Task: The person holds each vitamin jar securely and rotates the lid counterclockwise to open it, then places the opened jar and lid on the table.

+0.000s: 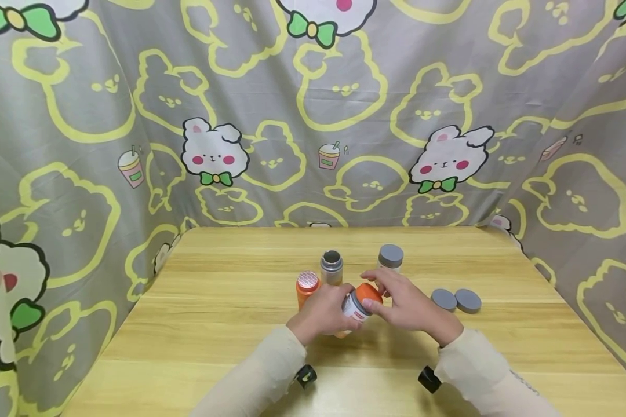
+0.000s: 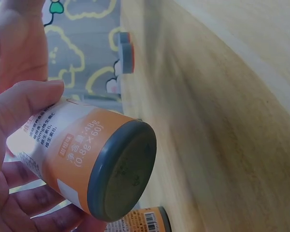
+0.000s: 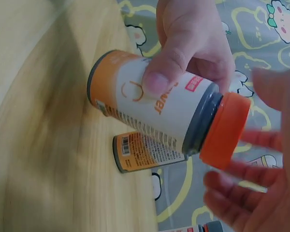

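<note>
Right fingers point(image 3: 232, 194) loosely open, left fingers point(image 2: 38, 198) grip a white-orange cylindrical bottle point(image 3: 142, 106), round orange lid point(image 3: 224, 130) on (orange-bodied bottle point(image 1: 304, 295) left of it lidless).

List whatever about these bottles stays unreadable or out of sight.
Head view: the orange bottle's lower part, behind the left hand.
Head view: most of the gray-capped bottle's body, behind the right hand.
Head view: the held bottle's fine print, too small.
Left wrist view: the standing bottle, cut off by the bottom edge.
</note>
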`<state>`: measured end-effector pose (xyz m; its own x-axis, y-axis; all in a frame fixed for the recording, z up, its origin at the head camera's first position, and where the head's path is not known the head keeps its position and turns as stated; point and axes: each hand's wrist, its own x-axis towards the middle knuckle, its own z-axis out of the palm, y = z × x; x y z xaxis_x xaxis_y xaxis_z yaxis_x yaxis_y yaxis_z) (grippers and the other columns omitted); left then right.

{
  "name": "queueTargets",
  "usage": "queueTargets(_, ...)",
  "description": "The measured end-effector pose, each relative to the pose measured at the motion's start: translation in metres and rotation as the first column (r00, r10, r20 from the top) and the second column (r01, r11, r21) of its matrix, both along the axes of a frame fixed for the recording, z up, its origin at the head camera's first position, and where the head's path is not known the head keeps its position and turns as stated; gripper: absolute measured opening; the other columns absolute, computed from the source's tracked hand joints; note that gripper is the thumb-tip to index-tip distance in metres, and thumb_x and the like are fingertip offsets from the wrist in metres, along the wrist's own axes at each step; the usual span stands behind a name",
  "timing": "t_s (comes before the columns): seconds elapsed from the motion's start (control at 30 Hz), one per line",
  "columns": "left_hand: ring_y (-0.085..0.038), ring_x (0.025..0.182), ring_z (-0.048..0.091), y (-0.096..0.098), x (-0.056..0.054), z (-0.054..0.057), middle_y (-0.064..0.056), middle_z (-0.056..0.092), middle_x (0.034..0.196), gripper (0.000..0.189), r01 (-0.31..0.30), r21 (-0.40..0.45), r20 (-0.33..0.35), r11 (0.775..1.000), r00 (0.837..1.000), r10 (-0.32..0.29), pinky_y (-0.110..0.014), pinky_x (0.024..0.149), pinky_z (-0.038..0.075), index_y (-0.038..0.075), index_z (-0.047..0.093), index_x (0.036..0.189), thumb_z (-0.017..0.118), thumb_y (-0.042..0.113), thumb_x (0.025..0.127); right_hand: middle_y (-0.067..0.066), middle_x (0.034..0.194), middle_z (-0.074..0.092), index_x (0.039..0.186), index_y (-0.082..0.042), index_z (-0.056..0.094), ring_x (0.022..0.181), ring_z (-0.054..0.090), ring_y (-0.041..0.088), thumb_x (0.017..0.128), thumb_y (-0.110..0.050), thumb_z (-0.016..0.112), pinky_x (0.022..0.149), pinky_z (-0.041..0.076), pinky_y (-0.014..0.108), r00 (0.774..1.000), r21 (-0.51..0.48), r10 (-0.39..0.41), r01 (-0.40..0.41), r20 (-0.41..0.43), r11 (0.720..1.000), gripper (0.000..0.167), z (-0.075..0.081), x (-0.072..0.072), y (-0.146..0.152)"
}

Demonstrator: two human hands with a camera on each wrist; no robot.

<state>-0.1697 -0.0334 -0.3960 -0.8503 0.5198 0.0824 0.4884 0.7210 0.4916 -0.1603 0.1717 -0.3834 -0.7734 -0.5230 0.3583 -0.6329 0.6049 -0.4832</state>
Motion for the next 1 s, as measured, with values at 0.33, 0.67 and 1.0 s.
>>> queueTargets(0.33, -0.007, 0.067, 0.053, -0.0003, 0.0005, -0.0001, 0.005, 0.060, 0.083, 0.052, -0.014, -0.021, -0.003, 1.000, 1.000, 0.014, -0.022, 0.061, 0.046, 0.010, 0.063, 0.106, 0.088, 0.035, 0.067, -0.009, 0.097, 0.055, 0.118, -0.013, 0.061, 0.080, 0.050, 0.012, 0.088, -0.026, 0.072, 0.066, 0.046, 0.029, 0.998, -0.009, 0.066, -0.066, -0.011, 0.998, 0.034, -0.0009, -0.0013, 0.0008)
queueTargets(0.67, -0.008, 0.067, 0.054, -0.0003, 0.0008, 0.0009, 0.005, 0.060, 0.084, 0.052, -0.022, -0.002, 0.008, 1.000, 1.000, 0.022, -0.023, 0.062, 0.047, 0.010, 0.063, 0.107, 0.088, 0.034, 0.067, -0.007, 0.093, 0.056, 0.115, -0.008, 0.060, 0.071, 0.051, 0.011, 0.089, -0.032, 0.071, 0.062, 0.047, 0.026, 1.000, -0.006, -0.019, 0.019, -0.004, 1.000, 0.037, -0.0039, -0.0016, -0.0034)
queueTargets(1.0, -0.008, 0.067, 0.054, -0.0023, 0.0015, 0.0017, 0.005, 0.060, 0.084, 0.053, -0.028, 0.006, -0.007, 1.000, 1.000, 0.028, -0.024, 0.061, 0.047, 0.010, 0.063, 0.107, 0.087, 0.035, 0.067, -0.006, 0.094, 0.057, 0.119, -0.008, 0.059, 0.075, 0.052, 0.012, 0.089, -0.034, 0.071, 0.063, 0.047, 0.027, 0.999, -0.005, -0.027, 0.026, -0.018, 1.000, 0.042, -0.0046, -0.0020, -0.0035)
